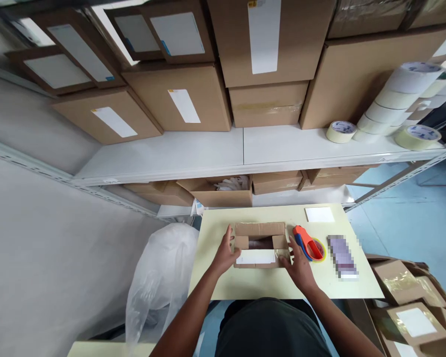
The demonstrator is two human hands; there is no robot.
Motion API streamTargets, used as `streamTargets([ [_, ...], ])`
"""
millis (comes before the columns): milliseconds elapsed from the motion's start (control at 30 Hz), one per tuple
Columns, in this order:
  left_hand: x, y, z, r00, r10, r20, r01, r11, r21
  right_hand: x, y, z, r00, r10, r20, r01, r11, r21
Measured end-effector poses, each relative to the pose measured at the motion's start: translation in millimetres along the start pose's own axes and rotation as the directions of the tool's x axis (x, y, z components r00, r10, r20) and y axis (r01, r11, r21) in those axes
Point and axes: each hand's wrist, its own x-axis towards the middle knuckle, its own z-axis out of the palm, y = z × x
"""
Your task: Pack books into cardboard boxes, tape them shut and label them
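Observation:
A small cardboard box (259, 229) lies on the pale work table (223, 286) in front of me. Its end flaps are folded inward, leaving a dark gap in the middle, and a white label (255, 256) covers part of the near flap. My left hand (225, 255) grips the box's left end, thumb on the near side. At the right end, my right hand (298, 264) holds the box with its fingers along the edge. Just right of that hand sits a red and blue tape dispenser (307, 243) with a roll of tape.
A purple pixelated item (342, 255) and a white card (319, 214) lie on the table's right. Beyond stands a shelf (193, 153) with large cartons (182, 99) and tape rolls (341, 132). A plastic bag (163, 272) is at left; a carton of small boxes (405, 282) at right.

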Motion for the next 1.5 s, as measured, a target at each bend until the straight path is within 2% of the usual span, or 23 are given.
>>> streamTargets([
  [100,8,2,-2,1.000,-0.012,0.013,0.014,0.996,-0.093,-2,6,-3,0.997,0.063,0.033,-0.065,0.995,0.074],
  [200,6,-4,-5,1.000,0.003,-0.023,-0.005,0.997,-0.082,-7,10,-8,0.988,0.113,0.102,-0.127,0.981,0.144],
  [367,-8,-14,-10,0.998,0.004,0.055,0.002,0.993,-0.119,-12,8,-15,0.967,0.174,0.186,-0.204,0.967,0.153],
  [467,-15,-13,-9,0.999,-0.017,0.036,0.022,0.990,-0.138,-11,7,-18,0.963,0.152,0.224,-0.185,0.973,0.135],
  [533,-19,-11,-6,0.999,-0.026,0.022,0.028,0.995,-0.093,-8,13,-21,0.969,0.102,0.223,-0.134,0.982,0.132],
  [600,-23,-8,0,1.000,-0.019,0.005,0.019,0.999,-0.036,-4,27,-28,0.990,0.068,0.120,-0.076,0.995,0.063],
  [700,-27,-6,12,0.998,-0.037,-0.046,0.036,0.999,-0.023,7,56,-42,0.998,0.031,-0.056,-0.040,0.983,-0.177],
  [733,-27,-5,16,0.996,-0.058,-0.068,0.056,0.998,-0.040,12,64,-46,0.998,0.034,-0.053,-0.047,0.964,-0.261],
  [800,-28,-4,25,0.987,-0.105,-0.124,0.095,0.992,-0.079,21,76,-51,0.995,0.092,0.038,-0.068,0.909,-0.412],
  [900,-28,-2,39,0.960,-0.168,-0.223,0.143,0.982,-0.125,36,77,-50,0.944,0.252,0.214,-0.083,0.807,-0.584],
  [967,-28,-2,47,0.941,-0.196,-0.275,0.159,0.976,-0.150,45,72,-47,0.909,0.331,0.253,-0.095,0.755,-0.649],
  [1033,-28,-3,52,0.929,-0.201,-0.310,0.151,0.973,-0.177,50,67,-46,0.898,0.367,0.242,-0.118,0.731,-0.672],
  [1133,-27,-4,57,0.916,-0.186,-0.355,0.115,0.971,-0.211,52,63,-54,0.921,0.329,0.209,-0.135,0.774,-0.619],
  [1267,-23,-4,62,0.900,-0.183,-0.397,0.108,0.973,-0.203,48,51,-83,0.962,0.174,0.210,-0.065,0.894,-0.444],
  [1400,-22,1,65,0.868,-0.223,-0.443,0.144,0.968,-0.205,46,17,-113,0.979,0.005,0.206,0.042,0.974,-0.224],
  [1500,-23,6,64,0.873,-0.248,-0.419,0.179,0.964,-0.197,48,-7,-123,0.968,-0.050,0.247,0.089,0.984,-0.152],
])
